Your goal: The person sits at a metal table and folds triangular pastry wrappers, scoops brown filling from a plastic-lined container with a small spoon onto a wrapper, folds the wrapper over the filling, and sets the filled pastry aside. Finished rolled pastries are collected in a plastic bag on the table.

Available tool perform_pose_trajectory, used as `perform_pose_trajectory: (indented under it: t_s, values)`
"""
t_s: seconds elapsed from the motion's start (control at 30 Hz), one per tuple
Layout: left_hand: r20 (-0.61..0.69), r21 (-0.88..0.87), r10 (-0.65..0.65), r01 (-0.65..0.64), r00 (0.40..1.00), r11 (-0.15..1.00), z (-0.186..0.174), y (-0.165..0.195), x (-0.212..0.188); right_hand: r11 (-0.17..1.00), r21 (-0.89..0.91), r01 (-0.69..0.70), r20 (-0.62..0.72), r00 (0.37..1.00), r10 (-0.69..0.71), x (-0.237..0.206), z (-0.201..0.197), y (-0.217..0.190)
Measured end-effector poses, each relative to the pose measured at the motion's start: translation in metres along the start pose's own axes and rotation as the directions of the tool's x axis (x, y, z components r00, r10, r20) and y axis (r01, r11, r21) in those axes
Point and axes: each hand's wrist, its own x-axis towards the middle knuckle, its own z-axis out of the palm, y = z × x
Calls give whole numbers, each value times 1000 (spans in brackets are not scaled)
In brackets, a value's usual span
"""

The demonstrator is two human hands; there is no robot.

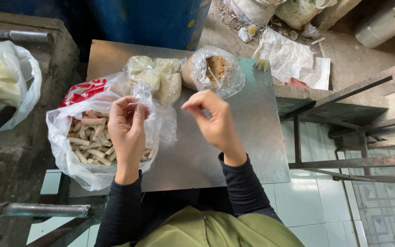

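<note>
From the head camera I look straight down on a sheet-metal surface (pixel 252 137) that fills the middle of the frame.

At centre left lies a large plastic bag (pixel 76 151), white with a red print, its mouth gaping upward toward me. It is full of short pale sticks (pixel 90 137), stubby cylinders heaped loosely. Most have their long axes running roughly left to right across the frame, a few slanting; they share no single direction.

My left hand (pixel 126 132) sits over the right edge of that bag, fingers curled in with thumb and fingertips close together, pinching a fold of thin clear plastic film (pixel 158 116). Whether it also holds one of the sticks I cannot tell.

My right hand (pixel 213 121) hovers just right of centre above the bare metal, apart from the left. Its thumb and forefinger are drawn together in a light pinch at the upper left of the hand, the other fingers loosely bent. What lies between the fingertips is too small to make out.

Above the hands, at upper centre, a clear bag of pale lumps (pixel 156 75) rests beside an open clear bag of brown crumbly powder (pixel 216 68).

At the far left edge, another white bag of pale pieces (pixel 1 80) sits off the surface. A blue barrel (pixel 152 20) stands at the top of the frame.
</note>
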Motion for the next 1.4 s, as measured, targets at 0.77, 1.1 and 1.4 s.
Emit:
perform_pose_trajectory:
  t_s: [0.77, 1.1, 1.4]
  values:
    - [-50, 558, 234, -167, 971, 813, 6, 18, -13, 872, -401, 281, 195, 956, -218, 49, 98, 115]
    - [-62, 495, 185, -131, 981, 859, -4, 18, -8, 700, -685, 200, 253, 967, -29, 63, 83, 91]
    - [296, 682, 331, -441, 896, 584, 20, 3, 26, 694, 548, -467, 165, 873, 458, -47, -54, 20]
